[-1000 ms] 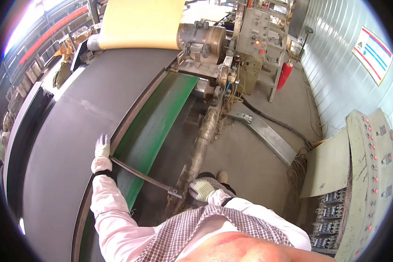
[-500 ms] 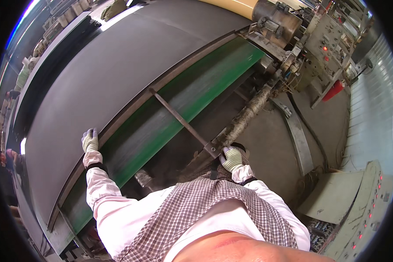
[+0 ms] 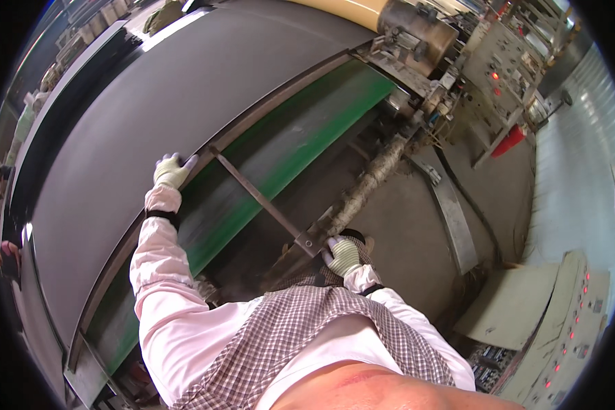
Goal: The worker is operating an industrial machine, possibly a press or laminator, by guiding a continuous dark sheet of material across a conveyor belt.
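Lays the left hand (image 3: 171, 172), in a pale glove, at the edge of the dark sheet (image 3: 150, 123), palm down, with fingers spread and slightly bent and with thumb stretched out toward the brown rail (image 3: 256, 116). Holds nothing visible in that open hand. Has it just beside the upper end of the crossbar (image 3: 256, 193), set from the rail across the green belt (image 3: 314, 130) to an end block (image 3: 307, 244) near the body. Rests the right hand (image 3: 343, 256), in a striped glove, close beside that block and the mottled pipe (image 3: 369, 184), with fingers partly curled; cannot tell whether gripping or only touching.

Compared with half a second ago, has the left hand farther up along the rail, much nearer the crossbar, with thumb spread wide instead of lying close to the fingers. Keeps the right hand near the same block, again with fingers partly curled. Shows crossbar and pipe slightly farther left in view.
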`<state>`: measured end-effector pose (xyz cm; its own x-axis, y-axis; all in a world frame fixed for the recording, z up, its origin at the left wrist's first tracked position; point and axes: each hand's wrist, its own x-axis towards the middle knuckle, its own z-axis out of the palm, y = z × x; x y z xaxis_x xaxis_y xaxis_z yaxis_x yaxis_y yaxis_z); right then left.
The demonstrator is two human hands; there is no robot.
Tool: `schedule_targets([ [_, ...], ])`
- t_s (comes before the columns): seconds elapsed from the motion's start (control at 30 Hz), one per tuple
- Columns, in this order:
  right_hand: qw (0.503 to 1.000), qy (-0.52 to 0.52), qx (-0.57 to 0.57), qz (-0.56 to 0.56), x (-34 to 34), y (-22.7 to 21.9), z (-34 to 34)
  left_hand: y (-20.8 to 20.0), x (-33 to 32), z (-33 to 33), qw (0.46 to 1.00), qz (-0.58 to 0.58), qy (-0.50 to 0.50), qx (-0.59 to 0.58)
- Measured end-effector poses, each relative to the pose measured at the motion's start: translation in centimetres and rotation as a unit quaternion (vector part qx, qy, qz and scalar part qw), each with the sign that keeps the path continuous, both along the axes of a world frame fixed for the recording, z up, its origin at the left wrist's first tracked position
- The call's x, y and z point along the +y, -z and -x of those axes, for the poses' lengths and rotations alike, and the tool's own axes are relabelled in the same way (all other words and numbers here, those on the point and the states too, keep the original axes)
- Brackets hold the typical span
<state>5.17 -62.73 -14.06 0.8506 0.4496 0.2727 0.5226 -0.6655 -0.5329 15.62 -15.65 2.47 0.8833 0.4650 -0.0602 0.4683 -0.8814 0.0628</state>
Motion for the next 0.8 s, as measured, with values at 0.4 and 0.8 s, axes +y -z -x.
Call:
schedule_targets([
  [0.4,0.999,-0.025,-0.017,-0.019,-0.1,-0.4,-0.4,-2.1,-10.4,-12.8,0.995,0.036,0.071,0.067],
  [0.8,0.999,-0.025,-0.010,0.017,-0.1,1.2,-0.1,4.6,0.6,-3.4,0.994,0.078,-0.031,-0.063],
])
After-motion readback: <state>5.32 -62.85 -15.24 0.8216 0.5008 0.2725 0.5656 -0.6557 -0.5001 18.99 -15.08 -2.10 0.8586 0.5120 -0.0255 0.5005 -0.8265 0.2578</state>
